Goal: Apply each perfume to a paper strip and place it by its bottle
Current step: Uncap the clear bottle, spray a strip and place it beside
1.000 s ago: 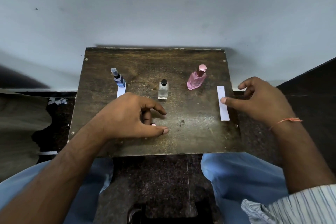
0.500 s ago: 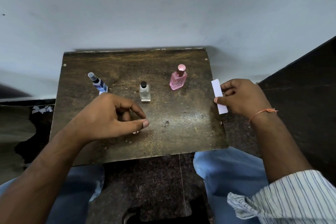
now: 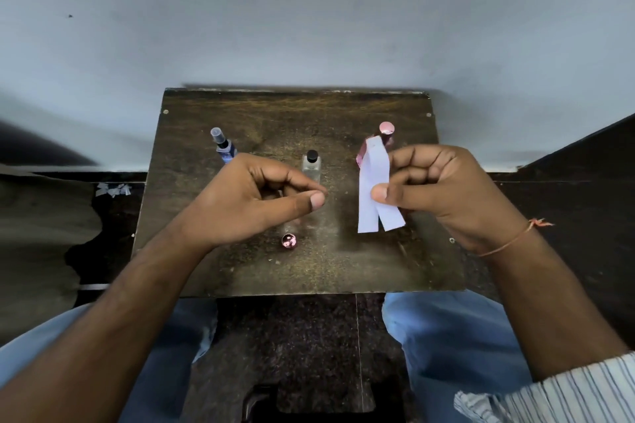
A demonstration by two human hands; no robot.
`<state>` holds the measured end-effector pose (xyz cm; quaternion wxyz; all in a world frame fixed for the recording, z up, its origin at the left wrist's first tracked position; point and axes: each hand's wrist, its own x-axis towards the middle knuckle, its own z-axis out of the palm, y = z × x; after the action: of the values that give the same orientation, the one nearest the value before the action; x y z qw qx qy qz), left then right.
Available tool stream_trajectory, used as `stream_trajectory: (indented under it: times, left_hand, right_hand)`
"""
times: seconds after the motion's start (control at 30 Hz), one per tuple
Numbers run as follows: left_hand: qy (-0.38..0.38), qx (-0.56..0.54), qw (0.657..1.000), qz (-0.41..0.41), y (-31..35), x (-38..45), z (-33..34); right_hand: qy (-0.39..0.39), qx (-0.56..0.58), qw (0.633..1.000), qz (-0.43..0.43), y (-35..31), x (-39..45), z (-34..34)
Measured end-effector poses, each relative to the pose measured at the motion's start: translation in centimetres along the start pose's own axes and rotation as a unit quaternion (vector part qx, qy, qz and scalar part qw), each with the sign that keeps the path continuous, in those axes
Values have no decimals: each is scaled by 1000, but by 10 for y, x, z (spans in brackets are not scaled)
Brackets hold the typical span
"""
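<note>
Strips [image 3: 372, 182] seemingly before right bottle [image 3: 386, 134]

Table top [image 3: 395, 261]: dark, worn, speckled, matt wood-look board. Paper strips [image 3: 372, 189]: white, matt, smooth. Clear bottle [image 3: 311, 171]: glassy, black cap. Pink bottle cap [image 3: 387, 129]: glossy. Trousers [image 3: 457, 336]: blue cloth.

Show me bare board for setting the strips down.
Bare patches on the board: the near edge right of the pink cap, and the far strip behind the bottles. Crowded: the middle, around the clear bottle and both hands.
</note>
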<state>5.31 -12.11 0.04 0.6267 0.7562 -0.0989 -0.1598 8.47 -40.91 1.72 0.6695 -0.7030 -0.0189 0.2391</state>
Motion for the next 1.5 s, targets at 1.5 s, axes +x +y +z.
stream_trajectory:
  times: [1.5]
  left_hand:
    - [110,326,926,157,-7,-12,-23]
  right_hand:
    - [-17,214,972,100,-4,6,86]
